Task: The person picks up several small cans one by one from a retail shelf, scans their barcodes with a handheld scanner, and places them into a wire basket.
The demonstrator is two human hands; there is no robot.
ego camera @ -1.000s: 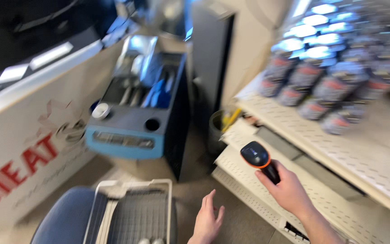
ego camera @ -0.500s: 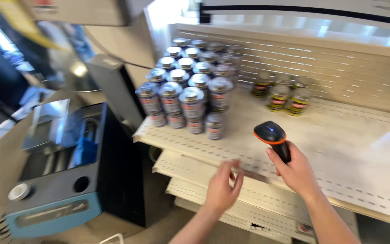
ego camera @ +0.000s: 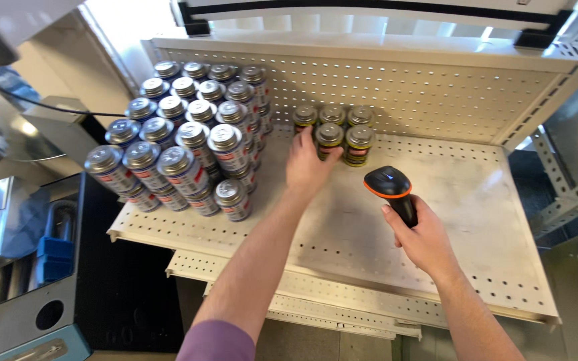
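The step in hand appears to be the selection of a can for scanning. The left hand (ego camera: 308, 166) is extended forward over the shelf (ego camera: 449, 200), fingers partly curled, and its fingertips touch the front left can of the small cluster of yellow-banded cans (ego camera: 334, 134). Whether the fingers have closed into a full grip cannot be told; the can stands upright on the shelf.

The right hand (ego camera: 424, 235) is closed firmly around the handle of the black-and-orange handheld scanner (ego camera: 392, 187), which it holds above the bare shelf surface, to the right of the left hand and nearer the person. The scanner head points roughly forward, toward the small cluster.

Judged from this arrangement, the next move calls for the touched can to be turned or lifted so that its label faces the scanner head, or for the scanner to be aimed at it.

Containers:
- Small cluster: five cans visible, upright, lids closed, at and just beyond the left fingertips.
- Large stack of red-labelled cans (ego camera: 182, 144): to the left of the left hand, two tiers visible, lids closed.

Contents of the cans are not visible.
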